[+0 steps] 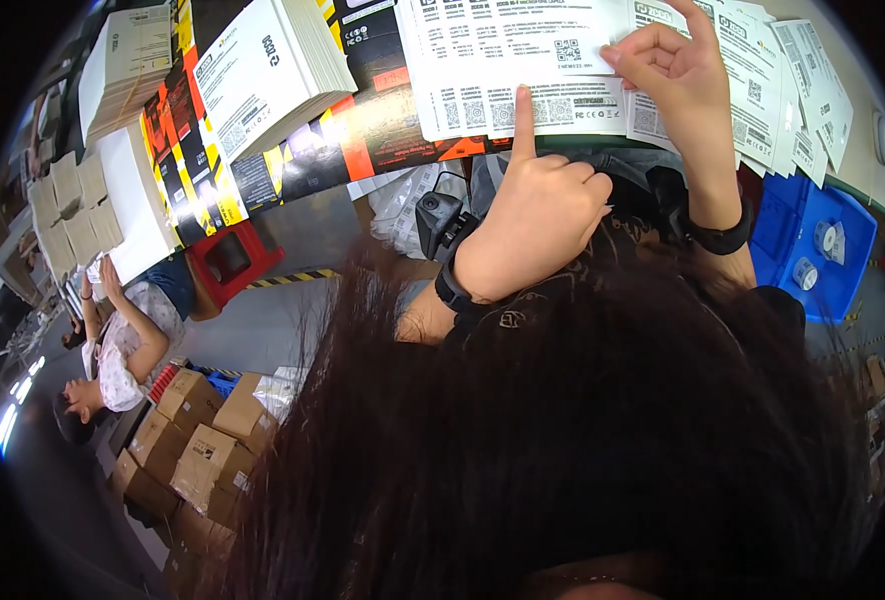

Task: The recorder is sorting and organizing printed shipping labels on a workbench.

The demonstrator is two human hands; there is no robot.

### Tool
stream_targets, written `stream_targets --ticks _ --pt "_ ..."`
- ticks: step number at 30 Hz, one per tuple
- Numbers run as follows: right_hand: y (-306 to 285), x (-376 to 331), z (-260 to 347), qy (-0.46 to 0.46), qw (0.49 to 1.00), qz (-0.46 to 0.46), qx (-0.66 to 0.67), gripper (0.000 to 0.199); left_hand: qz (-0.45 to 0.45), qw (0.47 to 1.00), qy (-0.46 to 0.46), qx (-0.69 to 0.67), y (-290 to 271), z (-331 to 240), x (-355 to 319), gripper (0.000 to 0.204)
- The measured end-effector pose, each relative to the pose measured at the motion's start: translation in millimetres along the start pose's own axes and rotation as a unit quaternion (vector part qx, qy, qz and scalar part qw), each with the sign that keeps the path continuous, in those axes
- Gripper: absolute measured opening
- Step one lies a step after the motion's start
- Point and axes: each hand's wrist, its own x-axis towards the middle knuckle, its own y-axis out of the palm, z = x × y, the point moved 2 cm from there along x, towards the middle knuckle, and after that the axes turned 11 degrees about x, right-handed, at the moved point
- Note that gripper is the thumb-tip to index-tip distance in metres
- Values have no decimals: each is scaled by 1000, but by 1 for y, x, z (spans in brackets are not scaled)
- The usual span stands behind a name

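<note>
White printed sheets [502,55] with small QR codes lie overlapping on the table in front of me. My left hand [547,205] stretches its index finger onto the lower part of a sheet, pressing with the fingertip, while its other fingers are curled. A thumb and finger of my right hand [680,80] pinch the right edge of the top sheet; the remaining fingers are bent and raised. More sheets [792,95] fan out unevenly beyond the right hand. Left of the sheets stands a thick stack of printed cards [272,75]. Each wrist wears a dark strap, the left with a small camera.
A second banded stack [127,60] and beige bundles [67,200] are farther left. The table covering [362,130] is black, red and yellow. A blue bin [847,245] holds white rolls on the right. Left are a red stool [237,270], cardboard boxes [207,460] and another person [132,335].
</note>
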Motion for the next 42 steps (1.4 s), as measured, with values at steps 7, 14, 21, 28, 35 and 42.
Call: stream_targets --ticks 7,14,21,28,35,42 --pt "2 -2 1 -11 1000 -6 -22 66 15 1000 0 14 -3 -1 1 16" --pt "19 0 8 74 971 -77 -216 66 21 999 4 26 2 1 1 16" --pt "69 26 8 284 580 -205 -735 60 23 999 -4 32 -1 -1 1 16" --pt "29 -5 12 66 604 -37 -794 56 -8 1000 -17 -7 -7 1 -3 16" --pt "69 1 -5 63 614 272 -739 59 -52 998 -39 -6 -6 6 -9 14" --pt "63 4 27 183 569 284 -749 61 5 999 -45 11 -10 6 -11 19"
